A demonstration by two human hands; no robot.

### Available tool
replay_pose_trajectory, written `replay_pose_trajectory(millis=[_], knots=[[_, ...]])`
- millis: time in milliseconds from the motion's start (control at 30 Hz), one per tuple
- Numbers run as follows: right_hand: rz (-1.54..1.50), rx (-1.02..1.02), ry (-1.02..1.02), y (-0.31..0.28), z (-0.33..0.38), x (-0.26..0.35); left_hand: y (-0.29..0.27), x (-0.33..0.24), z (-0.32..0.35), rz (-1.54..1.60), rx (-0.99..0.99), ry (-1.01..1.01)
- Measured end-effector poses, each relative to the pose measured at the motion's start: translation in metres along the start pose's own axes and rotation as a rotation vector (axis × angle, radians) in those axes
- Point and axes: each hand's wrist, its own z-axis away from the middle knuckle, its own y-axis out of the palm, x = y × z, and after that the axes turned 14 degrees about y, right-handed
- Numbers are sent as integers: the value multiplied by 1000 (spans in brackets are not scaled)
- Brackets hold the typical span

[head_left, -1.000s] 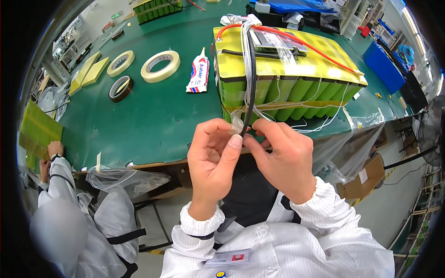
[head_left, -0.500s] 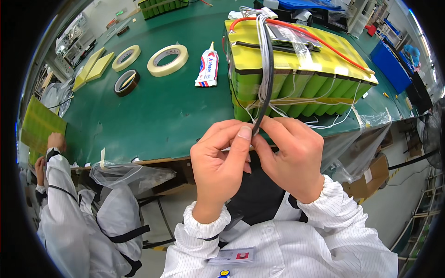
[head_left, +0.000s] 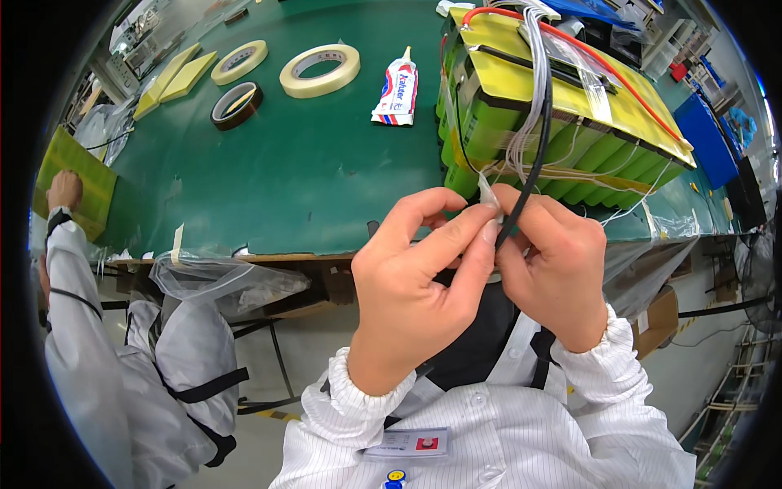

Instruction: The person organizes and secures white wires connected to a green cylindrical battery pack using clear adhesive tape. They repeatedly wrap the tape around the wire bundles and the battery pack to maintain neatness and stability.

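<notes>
A green-celled battery pack with yellow sheets on top sits at the table's edge, just beyond my hands. White wires and a black cable hang over its near side. My left hand is closed, pinching a small whitish translucent strip between thumb and fingers. Facing it, my right hand is closed too, its fingertips against the strip and the black cable running down between its fingers and thumb. The cable's lower end is partly hidden by my fingers.
Left of the pack lie a glue tube, a cream tape roll, another cream roll and a brown tape roll. A co-worker's hand holds a yellow-green sheet at far left. A blue bin stands right.
The view has shifted, so table things sit further right and higher for the pack and tapes. The whitish strip now sticks up from my fingertips. The co-worker's hand has moved up the yellow-green sheet.
</notes>
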Motion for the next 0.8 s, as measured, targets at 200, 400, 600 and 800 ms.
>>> replay_pose_trajectory(millis=[200, 400, 600, 800], knots=[[-1, 28, 19, -4, -4, -1, -3, 4, -12, -11, -190, -122], [-39, -24, 57, -4, -4, 1, -2, 41, -33, 321, 8, -314], [-63, -23, 75, -1, -5, 0, 3, 55, -34, 421, 21, -287], [-105, -15, 122, 0, -7, 0, 7, 57, -31, 352, -7, -215]])
